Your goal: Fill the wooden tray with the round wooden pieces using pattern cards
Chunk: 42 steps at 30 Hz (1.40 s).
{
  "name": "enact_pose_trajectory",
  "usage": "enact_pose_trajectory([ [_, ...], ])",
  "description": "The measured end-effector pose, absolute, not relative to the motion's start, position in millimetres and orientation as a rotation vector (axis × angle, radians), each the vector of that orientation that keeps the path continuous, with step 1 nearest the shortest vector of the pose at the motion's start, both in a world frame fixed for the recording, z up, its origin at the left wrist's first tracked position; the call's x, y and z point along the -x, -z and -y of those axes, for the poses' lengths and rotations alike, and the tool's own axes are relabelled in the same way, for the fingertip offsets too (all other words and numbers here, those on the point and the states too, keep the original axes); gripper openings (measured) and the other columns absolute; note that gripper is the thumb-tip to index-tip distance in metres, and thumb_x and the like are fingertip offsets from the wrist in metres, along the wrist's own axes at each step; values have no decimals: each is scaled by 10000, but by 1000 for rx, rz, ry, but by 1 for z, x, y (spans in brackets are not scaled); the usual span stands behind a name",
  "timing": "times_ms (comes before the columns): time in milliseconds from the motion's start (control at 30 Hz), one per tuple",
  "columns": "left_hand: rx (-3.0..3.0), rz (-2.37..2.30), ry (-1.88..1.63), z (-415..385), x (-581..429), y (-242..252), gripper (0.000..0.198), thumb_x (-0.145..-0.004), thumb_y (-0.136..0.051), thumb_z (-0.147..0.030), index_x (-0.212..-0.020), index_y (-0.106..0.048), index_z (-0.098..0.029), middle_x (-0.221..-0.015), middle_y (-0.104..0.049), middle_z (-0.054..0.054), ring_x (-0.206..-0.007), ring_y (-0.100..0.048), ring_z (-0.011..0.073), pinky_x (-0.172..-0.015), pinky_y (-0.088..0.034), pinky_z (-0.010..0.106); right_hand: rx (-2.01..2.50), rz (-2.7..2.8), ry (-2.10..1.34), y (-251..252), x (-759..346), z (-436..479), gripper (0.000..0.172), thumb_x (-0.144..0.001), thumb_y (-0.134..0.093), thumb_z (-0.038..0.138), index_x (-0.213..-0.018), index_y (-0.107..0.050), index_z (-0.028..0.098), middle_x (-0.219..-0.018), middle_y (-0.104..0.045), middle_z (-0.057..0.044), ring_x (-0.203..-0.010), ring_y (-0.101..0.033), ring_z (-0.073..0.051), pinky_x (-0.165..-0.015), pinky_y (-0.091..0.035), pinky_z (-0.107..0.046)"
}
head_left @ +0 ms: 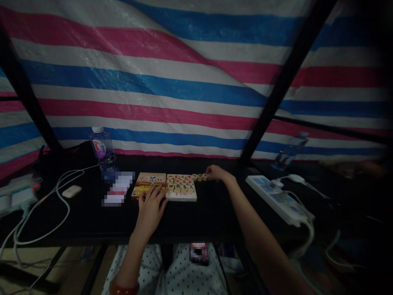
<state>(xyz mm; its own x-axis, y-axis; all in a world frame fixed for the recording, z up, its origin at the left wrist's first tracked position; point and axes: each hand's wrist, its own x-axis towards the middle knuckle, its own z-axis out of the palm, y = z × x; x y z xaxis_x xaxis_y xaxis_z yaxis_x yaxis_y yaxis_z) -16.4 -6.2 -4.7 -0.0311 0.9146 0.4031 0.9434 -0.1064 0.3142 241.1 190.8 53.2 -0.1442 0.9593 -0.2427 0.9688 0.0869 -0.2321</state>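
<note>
My left hand (152, 205) lies with its fingers spread over the lower part of a red and yellow Chinese chess box lid (144, 182). Against the lid's right side sits a white tray (184, 197). Rows of round wooden Chinese chess pieces (181, 186) with red and dark characters fill much of it. Off the tray's upper right corner, a short row of loose pieces (200, 177) runs along the black table. At the right end of that row, my right hand (216, 173) is closed, fingertips bent around the last piece, which they partly cover.
A water bottle (104, 153) and a blurred-out paper (119, 188) stand left of the lid. White cables (57, 217) and a small white case (71, 191) lie farther left. On the right are a power strip (273, 200) and another bottle (290, 151). Black frame bars (287, 80) rise before a striped sheet (159, 82).
</note>
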Motion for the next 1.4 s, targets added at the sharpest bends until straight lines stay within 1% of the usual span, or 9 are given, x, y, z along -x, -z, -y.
enact_pose_trajectory([
  [133, 2131, 2053, 823, 8, 16, 3, 293, -911, -468, -307, -1191, -552, -327, -1363, -514, -7, -1309, -381, 226, -1026, -264, 487, -2050, -2296, 484, -61, -240, -184, 372, -621, -666, 67, -979, -635, 161, -900, -662, -53, -664, -617, -135, -541, -447, -204],
  [233, 2127, 2048, 832, 8, 16, 3, 290, -909, -472, -308, -1186, -557, -321, -1361, -517, -2, -1305, -386, 227, -1023, -269, 483, -2077, -2333, 356, -75, -234, -168, 369, -627, -655, 52, -980, -635, 156, -1003, -651, -93, -835, -626, -189, -608, -437, -225],
  [300, 2130, 2044, 831, 8, 15, 3, 294, -908, -472, -307, -1190, -555, -318, -1365, -513, 1, -1306, -385, 232, -1023, -270, 486, -2056, -2459, 279, -85, -226, -153, 329, -680, -620, 82, -996, -629, 177, -1033, -644, -82, -898, -611, -186, -629, -415, -222],
  [433, 2134, 2039, 834, 7, 16, 3, 307, -907, -471, -300, -1206, -543, -317, -1367, -511, 5, -1311, -378, 235, -1029, -263, 496, -1752, -2759, 389, -97, -203, -122, 175, -723, -643, 248, -894, -648, 213, -882, -666, -19, -784, -617, -146, -584, -383, -207],
  [567, 2135, 2039, 837, 7, 16, 5, 308, -906, -472, -298, -1204, -543, -320, -1367, -510, 2, -1309, -381, 235, -1028, -267, 504, -1680, -2583, 369, -100, -183, -102, 238, -644, -723, 317, -848, -663, 208, -919, -673, -37, -831, -627, -188, -623, -400, -231],
  [800, 2135, 2026, 833, 6, 16, 5, 300, -902, -474, -306, -1194, -546, -311, -1363, -513, 13, -1306, -385, 241, -1026, -276, 505, -1755, -2530, 133, -88, -174, -92, 271, -673, -700, 324, -898, -659, 181, -967, -677, -97, -960, -616, -257, -774, -418, -314],
  [1000, 2150, 1985, 824, 8, 16, 5, 344, -898, -481, -306, -1241, -500, -292, -1379, -491, 38, -1325, -356, 238, -1042, -274, 495, -1769, -2556, 196, -76, -174, -87, 265, -687, -684, 335, -896, -655, 174, -1018, -657, -97, -961, -607, -236, -709, -415, -265],
  [1200, 2164, 1997, 781, 8, 15, 7, 274, -917, -434, -317, -1157, -558, -272, -1416, -442, 67, -1348, -317, 244, -1051, -257, 509, -1770, -2660, 315, -71, -181, -89, 192, -685, -674, 342, -785, -656, 179, -877, -663, -52, -843, -617, -192, -587, -360, -227],
  [1400, 2120, 2011, 760, 7, 14, 5, 251, -913, -438, -300, -1117, -581, -268, -1387, -480, 65, -1316, -365, 240, -1040, -275, 495, -2045, -2813, 393, -82, -204, -100, 289, -726, -645, 428, -936, -656, 229, -921, -661, -22, -810, -609, -161, -590, -366, -220],
])
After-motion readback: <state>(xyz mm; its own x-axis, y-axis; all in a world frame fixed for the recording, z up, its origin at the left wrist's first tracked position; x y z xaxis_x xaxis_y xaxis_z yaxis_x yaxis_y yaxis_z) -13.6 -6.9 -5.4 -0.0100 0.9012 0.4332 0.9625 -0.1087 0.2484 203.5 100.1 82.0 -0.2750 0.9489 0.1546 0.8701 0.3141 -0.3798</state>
